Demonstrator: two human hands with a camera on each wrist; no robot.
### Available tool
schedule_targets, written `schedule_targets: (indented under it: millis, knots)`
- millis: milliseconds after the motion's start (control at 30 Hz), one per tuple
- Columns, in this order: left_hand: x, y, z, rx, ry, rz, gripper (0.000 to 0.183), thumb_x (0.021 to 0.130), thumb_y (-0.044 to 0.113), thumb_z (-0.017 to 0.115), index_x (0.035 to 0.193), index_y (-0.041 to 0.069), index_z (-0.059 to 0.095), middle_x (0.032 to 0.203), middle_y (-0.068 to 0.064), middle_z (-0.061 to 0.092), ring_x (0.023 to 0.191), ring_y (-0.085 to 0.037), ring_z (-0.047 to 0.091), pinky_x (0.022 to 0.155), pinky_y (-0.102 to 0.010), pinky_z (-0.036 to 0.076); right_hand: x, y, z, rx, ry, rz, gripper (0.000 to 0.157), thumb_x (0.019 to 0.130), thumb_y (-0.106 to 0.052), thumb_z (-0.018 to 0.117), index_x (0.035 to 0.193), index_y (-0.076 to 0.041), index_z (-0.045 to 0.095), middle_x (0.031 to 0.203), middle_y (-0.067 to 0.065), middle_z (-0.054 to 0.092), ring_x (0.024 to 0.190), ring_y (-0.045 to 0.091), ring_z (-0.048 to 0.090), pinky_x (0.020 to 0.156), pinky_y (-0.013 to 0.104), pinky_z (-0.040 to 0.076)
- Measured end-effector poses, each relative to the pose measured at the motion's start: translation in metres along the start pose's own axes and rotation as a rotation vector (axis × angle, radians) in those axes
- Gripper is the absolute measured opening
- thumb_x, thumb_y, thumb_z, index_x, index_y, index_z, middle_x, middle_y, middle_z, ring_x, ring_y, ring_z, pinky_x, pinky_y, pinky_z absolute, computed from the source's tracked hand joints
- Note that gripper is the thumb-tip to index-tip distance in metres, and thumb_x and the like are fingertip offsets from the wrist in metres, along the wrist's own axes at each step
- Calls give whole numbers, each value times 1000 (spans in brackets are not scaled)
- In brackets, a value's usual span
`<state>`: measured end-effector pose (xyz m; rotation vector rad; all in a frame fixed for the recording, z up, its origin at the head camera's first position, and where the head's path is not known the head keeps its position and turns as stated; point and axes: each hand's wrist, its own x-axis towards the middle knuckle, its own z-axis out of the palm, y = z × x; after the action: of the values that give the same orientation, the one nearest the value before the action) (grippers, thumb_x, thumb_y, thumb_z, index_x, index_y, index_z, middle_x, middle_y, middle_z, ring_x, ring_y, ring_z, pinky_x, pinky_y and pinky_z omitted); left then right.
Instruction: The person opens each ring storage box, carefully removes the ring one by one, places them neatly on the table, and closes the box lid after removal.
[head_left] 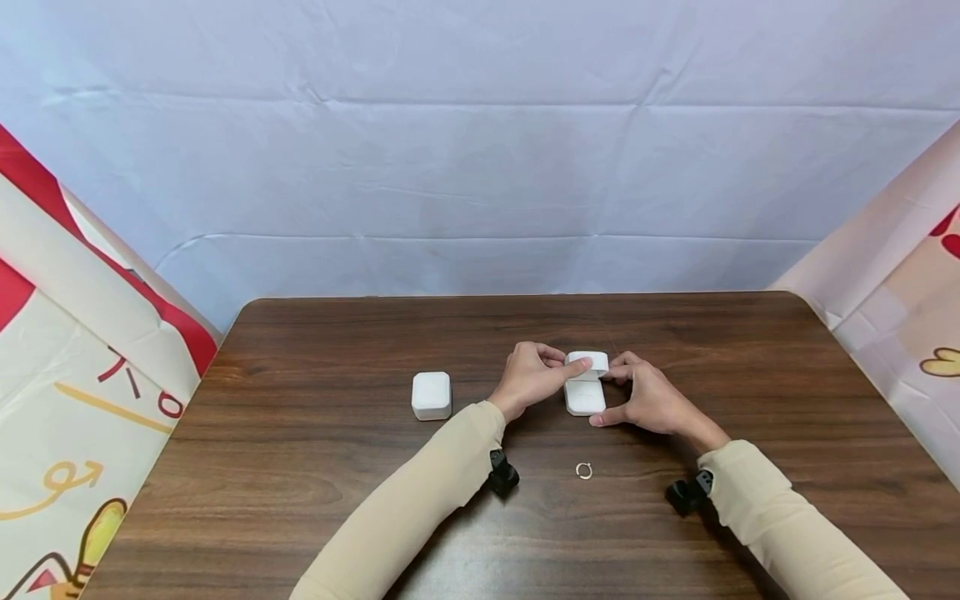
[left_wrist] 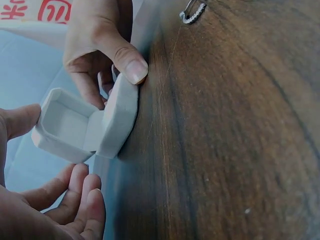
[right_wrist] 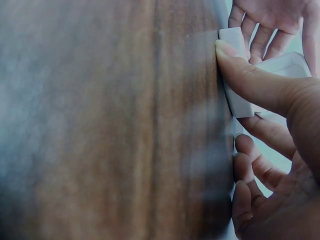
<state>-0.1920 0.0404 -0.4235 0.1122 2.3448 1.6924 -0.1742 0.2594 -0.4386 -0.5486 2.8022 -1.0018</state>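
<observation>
A white jewelry box (head_left: 585, 398) stands on the table with its lid (head_left: 588, 362) raised. My left hand (head_left: 531, 377) holds that lid, thumb on its rim and the other fingers behind it. From the right side, my right hand (head_left: 651, 398) grips the base, its thumb (right_wrist: 235, 55) at the front corner and a finger towards the back. In the left wrist view the lid's hollow (left_wrist: 67, 122) shows as white and bare; the base's inside is mostly hidden there. Nearer me lies a small hoop-shaped piece of jewelry (head_left: 583, 471), with a row of clear stones.
A second white box (head_left: 431, 396), closed, stands to the left on the brown wooden table (head_left: 315, 467). Pale cloth (head_left: 480, 167) hangs behind the table's far edge, and printed cloths hang at both sides.
</observation>
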Motion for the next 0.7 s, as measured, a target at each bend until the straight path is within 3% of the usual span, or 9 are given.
schedule_targets:
  millis: [333,533,700]
  knots:
    - [3,0,-1,-25,-46,-71,47,85,44,82,108,4,74,99,0,69,93,-15,62,80,-32,51,0,0,-1,1,-8,5,64,68,-31,97,119,-2,73,111,11,57,98,28,54,84,45,44]
    - [2,0,-3,-40,-116,-79,50,89,44,78,115,1,72,112,-4,68,101,-17,61,86,-35,50,-1,-2,-2,6,-15,11,64,69,-31,96,121,-2,73,112,11,56,98,28,54,84,45,44]
    - [3,1,-3,-46,-150,-73,48,91,41,76,114,-1,72,111,-4,67,99,-16,60,86,-35,49,-1,-3,-2,14,-22,15,65,70,-30,96,123,-1,72,112,11,56,99,29,54,85,45,44]
